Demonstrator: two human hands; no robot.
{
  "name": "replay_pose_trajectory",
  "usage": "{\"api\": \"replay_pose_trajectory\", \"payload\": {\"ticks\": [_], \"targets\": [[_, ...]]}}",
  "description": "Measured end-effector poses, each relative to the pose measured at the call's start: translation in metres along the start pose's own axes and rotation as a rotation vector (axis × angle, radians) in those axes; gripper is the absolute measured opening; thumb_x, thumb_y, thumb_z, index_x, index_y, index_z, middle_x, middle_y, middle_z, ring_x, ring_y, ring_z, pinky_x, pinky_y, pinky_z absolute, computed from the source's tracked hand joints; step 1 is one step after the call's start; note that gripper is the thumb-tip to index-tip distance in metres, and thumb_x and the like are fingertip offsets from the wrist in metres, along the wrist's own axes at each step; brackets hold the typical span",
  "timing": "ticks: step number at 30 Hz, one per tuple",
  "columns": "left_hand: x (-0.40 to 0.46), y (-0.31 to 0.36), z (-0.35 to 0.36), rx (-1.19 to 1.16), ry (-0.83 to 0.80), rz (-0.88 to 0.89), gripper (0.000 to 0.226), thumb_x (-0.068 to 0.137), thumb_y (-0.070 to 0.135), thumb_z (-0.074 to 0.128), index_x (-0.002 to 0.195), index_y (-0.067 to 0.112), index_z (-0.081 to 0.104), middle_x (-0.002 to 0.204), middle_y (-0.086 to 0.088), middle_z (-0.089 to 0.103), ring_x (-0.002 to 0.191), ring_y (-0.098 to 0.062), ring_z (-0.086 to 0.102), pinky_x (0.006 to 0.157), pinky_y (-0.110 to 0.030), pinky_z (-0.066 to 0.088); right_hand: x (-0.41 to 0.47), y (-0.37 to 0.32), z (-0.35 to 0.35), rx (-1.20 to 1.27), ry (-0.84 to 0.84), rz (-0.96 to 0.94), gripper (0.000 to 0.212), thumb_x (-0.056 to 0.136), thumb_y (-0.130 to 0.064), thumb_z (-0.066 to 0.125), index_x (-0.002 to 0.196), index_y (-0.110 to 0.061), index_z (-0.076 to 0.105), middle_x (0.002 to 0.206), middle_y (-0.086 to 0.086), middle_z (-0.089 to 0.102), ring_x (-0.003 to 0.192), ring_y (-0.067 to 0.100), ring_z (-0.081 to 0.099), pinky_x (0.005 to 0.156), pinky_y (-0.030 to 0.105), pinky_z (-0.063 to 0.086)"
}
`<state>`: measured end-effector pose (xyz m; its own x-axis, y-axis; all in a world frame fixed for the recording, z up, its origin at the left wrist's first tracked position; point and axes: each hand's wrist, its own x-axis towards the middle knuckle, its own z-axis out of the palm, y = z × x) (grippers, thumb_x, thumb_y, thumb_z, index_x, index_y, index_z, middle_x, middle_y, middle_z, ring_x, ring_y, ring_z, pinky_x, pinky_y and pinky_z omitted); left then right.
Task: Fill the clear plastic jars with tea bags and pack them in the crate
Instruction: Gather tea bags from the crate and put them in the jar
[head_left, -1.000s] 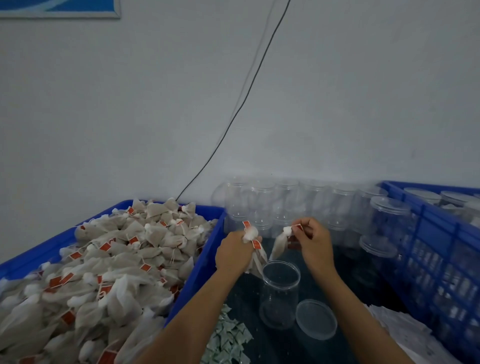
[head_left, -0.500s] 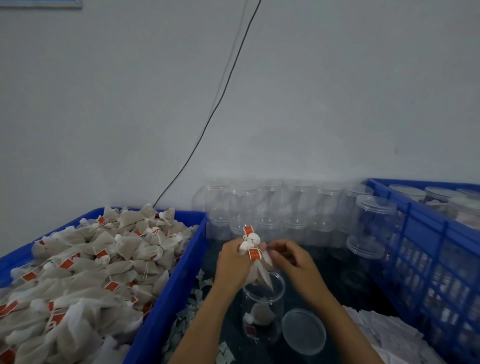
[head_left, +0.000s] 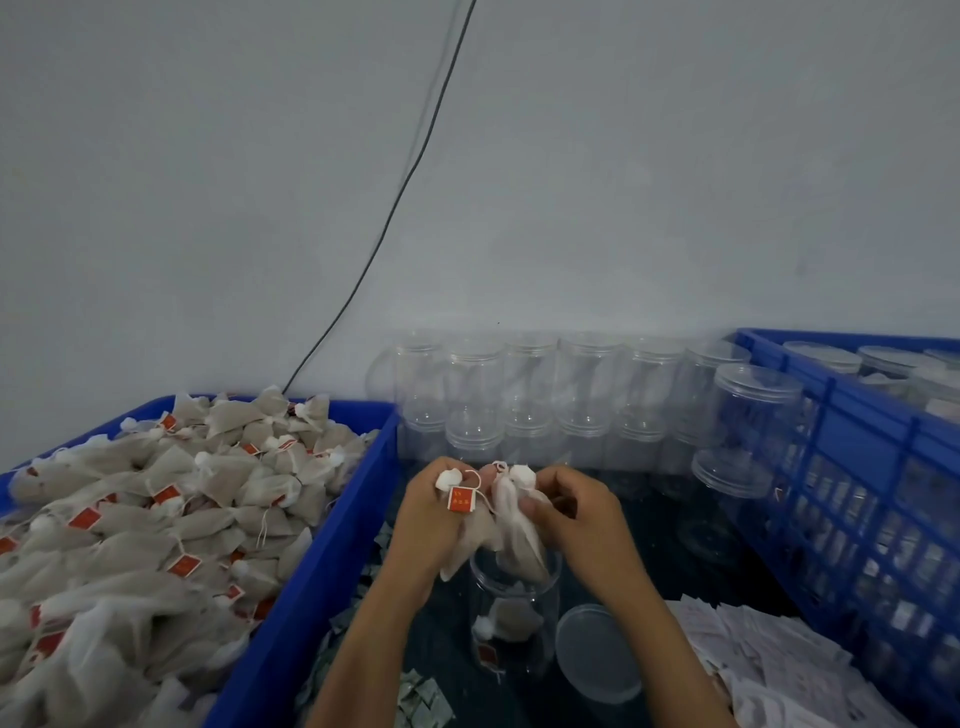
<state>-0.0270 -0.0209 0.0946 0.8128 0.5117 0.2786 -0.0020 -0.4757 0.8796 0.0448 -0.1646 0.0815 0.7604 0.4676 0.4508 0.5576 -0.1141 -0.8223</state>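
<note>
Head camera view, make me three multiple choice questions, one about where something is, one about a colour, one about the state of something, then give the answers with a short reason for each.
1. Where does the loose lid lie?
A. on the table just right of the open jar
B. inside the bin of tea bags
C. screwed on the open jar

2. What colour are the paper tags on the tea bags?
A. green
B. red-orange
C. black

3. What is the state of the open jar below the hands?
A. tipped on its side
B. full to the rim
C. upright, with at least one tea bag at the bottom

Answers:
1 A, the lid lies flat beside the jar.
2 B, the tag at the left hand is red-orange, like those in the blue bin.
3 C, the jar stands open while the right hand and the left hold tea bags over its mouth.
</note>
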Motion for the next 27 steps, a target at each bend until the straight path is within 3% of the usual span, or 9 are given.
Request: {"api": "replay_pose_trajectory", "payload": {"ticks": [2,5,9,12,14,18,20,22,27], "targets": [[0.012,0.01,-0.011,0.344,-0.072,-0.054,0.009,0.096,0.026,0.055,0.101,0.019,0.057,0.103,0.003,0.06,0.105,-0.019,0.058,0.086,-0.022,0.046,0.001,0.004,0.0,0.001,0.044,0.027,0.01,0.086,-0.018,0.069,0.077,-0.018,0.063,0.075,-0.005,0.067,0.068,0.001,0.061,0.06,0.014,0.048],[0.026,0.011,-0.016,0.423,-0.117,-0.174,0.039,0.092,0.028,0.062,0.127,0.018,0.05,0.124,-0.001,0.054,0.114,-0.016,0.054,0.091,-0.02,0.042,0.003,0.007,0.003,-0.01,0.065,0.035,0.006,0.087,-0.019,0.068,0.083,-0.019,0.063,0.08,-0.006,0.067,0.075,0.0,0.062,0.063,0.014,0.049],[0.009,0.0,-0.004,0.153,-0.029,-0.055,0.019,0.088,-0.01,0.055,0.099,0.004,0.062,0.098,-0.012,0.068,0.074,-0.007,0.061,0.067,-0.011,0.05,0.004,0.007,0.005,-0.089,0.036,0.025,0.007,0.087,-0.022,0.068,0.082,-0.023,0.062,0.082,-0.01,0.067,0.08,-0.002,0.061,0.067,0.016,0.05],[0.012,0.005,-0.001,0.061,-0.074,-0.298,0.026,0.087,0.008,0.066,0.11,0.007,0.053,0.108,-0.006,0.059,0.089,-0.011,0.057,0.083,-0.018,0.047,0.003,0.007,0.001,-0.11,0.033,0.004,0.009,0.086,-0.024,0.069,0.081,-0.028,0.062,0.082,-0.017,0.066,0.082,-0.004,0.061,0.067,0.014,0.05],[0.016,0.005,0.001,0.023,-0.019,-0.389,0.031,0.086,0.016,0.069,0.111,0.014,0.051,0.105,-0.003,0.055,0.085,-0.009,0.051,0.085,-0.022,0.043,0.003,0.005,-0.001,-0.084,0.04,0.002,0.011,0.086,-0.023,0.069,0.082,-0.03,0.062,0.084,-0.022,0.066,0.083,-0.004,0.061,0.068,0.011,0.049],[0.01,0.0,0.008,-0.068,0.035,-0.313,0.007,0.092,0.014,0.061,0.096,0.011,0.056,0.095,-0.009,0.06,0.076,-0.01,0.053,0.079,-0.025,0.046,0.002,0.003,-0.003,-0.091,0.025,0.007,0.008,0.087,-0.024,0.068,0.083,-0.029,0.063,0.083,-0.02,0.066,0.081,-0.003,0.061,0.066,0.012,0.05],[0.007,-0.003,0.015,-0.266,0.081,-0.275,0.014,0.092,0.007,0.059,0.107,0.005,0.058,0.099,-0.013,0.062,0.076,-0.01,0.055,0.07,-0.022,0.047,0.0,0.003,-0.003,-0.093,-0.003,-0.004,0.006,0.087,-0.025,0.068,0.083,-0.027,0.063,0.083,-0.018,0.066,0.081,-0.001,0.061,0.069,0.015,0.051],[0.003,0.0,0.015,-0.302,0.078,-0.288,0.018,0.092,0.011,0.06,0.107,0.013,0.051,0.095,-0.002,0.057,0.076,-0.007,0.053,0.059,-0.017,0.041,-0.001,0.003,-0.002,-0.109,-0.003,-0.015,0.005,0.088,-0.027,0.066,0.088,-0.028,0.061,0.088,-0.017,0.066,0.087,-0.003,0.06,0.076,0.015,0.05],[-0.006,-0.008,0.005,-0.463,-0.116,-0.195,0.039,0.085,0.003,0.062,0.109,0.029,0.046,0.109,0.001,0.056,0.094,-0.012,0.062,0.066,-0.021,0.053,-0.002,-0.005,-0.004,-0.034,0.093,-0.057,0.022,0.09,-0.016,0.063,0.102,-0.034,0.055,0.102,-0.015,0.061,0.098,-0.003,0.057,0.086,0.017,0.048]]}}
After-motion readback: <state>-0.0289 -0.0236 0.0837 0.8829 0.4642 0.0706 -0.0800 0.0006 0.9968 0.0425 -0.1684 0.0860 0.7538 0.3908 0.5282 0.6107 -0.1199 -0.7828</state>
